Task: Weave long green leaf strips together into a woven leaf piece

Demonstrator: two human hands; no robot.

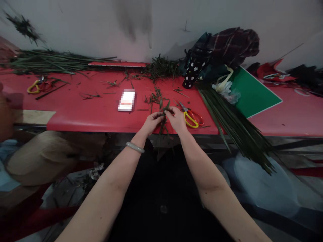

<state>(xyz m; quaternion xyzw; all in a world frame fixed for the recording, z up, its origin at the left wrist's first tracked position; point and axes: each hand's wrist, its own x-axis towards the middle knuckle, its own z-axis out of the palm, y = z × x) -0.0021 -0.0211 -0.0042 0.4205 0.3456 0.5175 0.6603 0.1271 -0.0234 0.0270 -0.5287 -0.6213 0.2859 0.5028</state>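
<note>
Both hands at the front edge of the red desk (83, 116), meeting over a small bunch of green leaf strips (163, 118). Left hand (152, 122) with fingers pressed together around the bunch from the left; right hand (177, 120) pinching it from the right, thumb and forefinger closed on the upper part. Strip tips poking up above the knuckles, the longer ends hanging down past the desk edge toward the lap.

Just right of the right hand, yellow-handled scissors (192, 117) lying flat, untouched. Farther right, a long bundle of uncut leaves (233, 126) slanting off the desk edge, beside a green sheet (253, 92). Scattered trimmings (156, 97) behind the hands, and a bigger heap of cuttings (161, 67) against the wall. Far left, another long pile of stems (47, 62) and a second pair of scissors (37, 86).

Judging by this: some cutting done (the trimmings suggest as much), one small piece being folded or twisted, shape hard to tell; plenty of raw leaves left in both piles.
</note>
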